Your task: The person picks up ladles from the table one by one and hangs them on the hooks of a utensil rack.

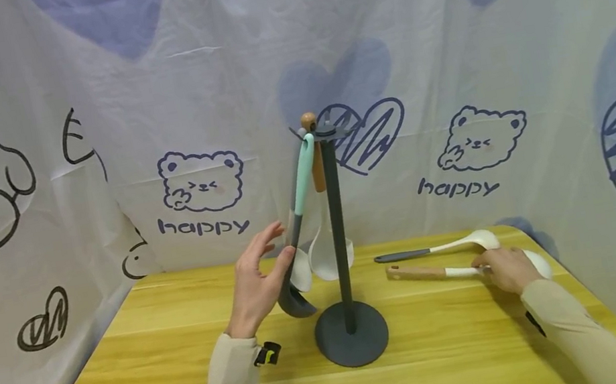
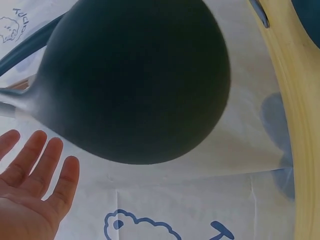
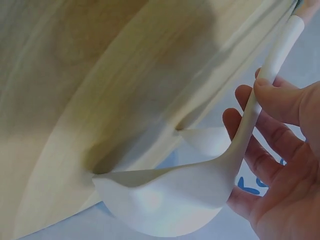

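- Currently, right hand [image 1: 506,269] is pinching white ladle [image 3: 165,205] by its neck.
- I'm judging it light, stiff; favouring its wooden handle [image 1: 417,273].
- Left hand [image 1: 255,284] is hovering, fingers spread, gripping nothing.

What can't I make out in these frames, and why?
Hook count on the stand: head view, too small, partly behind the green handle.
Hanging white utensil: head view, bowl partly behind the stand.
Held white ladle: head view, partly covered by the right hand.
Left hand touching dark ladle: head view, overlap leaves contact unclear.
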Demonstrator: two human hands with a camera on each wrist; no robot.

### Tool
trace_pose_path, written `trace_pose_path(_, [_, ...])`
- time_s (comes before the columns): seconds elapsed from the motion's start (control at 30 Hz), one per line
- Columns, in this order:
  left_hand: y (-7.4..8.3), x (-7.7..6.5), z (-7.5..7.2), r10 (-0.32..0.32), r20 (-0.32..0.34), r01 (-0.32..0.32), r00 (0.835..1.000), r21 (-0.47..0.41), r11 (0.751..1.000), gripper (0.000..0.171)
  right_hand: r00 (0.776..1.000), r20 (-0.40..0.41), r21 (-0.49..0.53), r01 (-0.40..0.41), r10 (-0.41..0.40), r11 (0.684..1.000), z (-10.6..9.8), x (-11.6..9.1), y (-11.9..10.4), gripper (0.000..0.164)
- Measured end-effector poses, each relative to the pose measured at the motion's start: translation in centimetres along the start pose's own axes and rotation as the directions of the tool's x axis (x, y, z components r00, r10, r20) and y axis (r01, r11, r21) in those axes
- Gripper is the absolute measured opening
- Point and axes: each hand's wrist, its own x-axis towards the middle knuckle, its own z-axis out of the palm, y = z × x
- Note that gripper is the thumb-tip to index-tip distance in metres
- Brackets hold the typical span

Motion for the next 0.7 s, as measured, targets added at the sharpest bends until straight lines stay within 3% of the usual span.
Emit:
trace_pose_path(0.33, [0.5, 0.4, -0.3, -0.009, 0.010, 0.009, 1.000, -0.010, 1.000, 0.048, 0.999, -0.040, 0.060, -0.021, 0.023, 0.998, -0.9, 0.1, -0.3, 0.022])
trace_pose_path(0.7, [1.8, 2.9, -1.0, 0.052, 0.020, -0.053, 0.998, 0.030, 0.998, 0.045, 0.994, -0.110, 0.119, 0.000, 0.013, 0.993, -1.9, 0.2, -1.3, 0.029])
